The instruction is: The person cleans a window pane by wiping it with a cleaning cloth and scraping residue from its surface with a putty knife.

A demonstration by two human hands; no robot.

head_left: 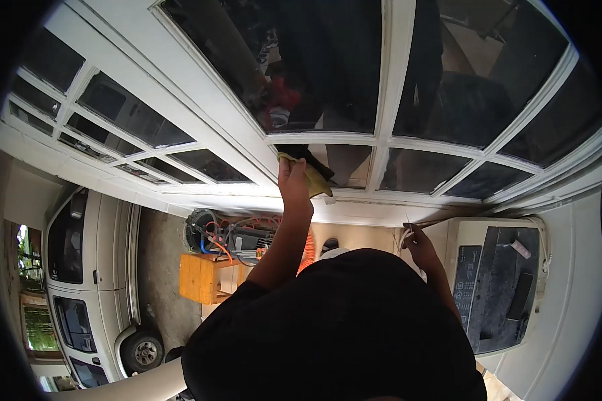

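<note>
My left hand [293, 175] is closed on a yellow-green cloth [320, 184]. It presses the cloth at the lower left corner of a small glass pane [348, 164] in a white-framed window [382, 123]. The fingers are bent over the cloth, and part of it hangs to the right. Lower and to the right, my right hand [419, 244] is closed around something thin and whitish [404, 235], too small to name for certain. That hand is apart from the glass, near the washing machine [463, 232].
The washing machine's dark top carries a small pinkish-white item [520, 249]. Below the window on the left are an orange wooden stool [199, 277], a dark bucket [197, 227] with tangled cables, and a coiled orange hose [308, 250]. A light-coloured vehicle [110, 260] stands further left.
</note>
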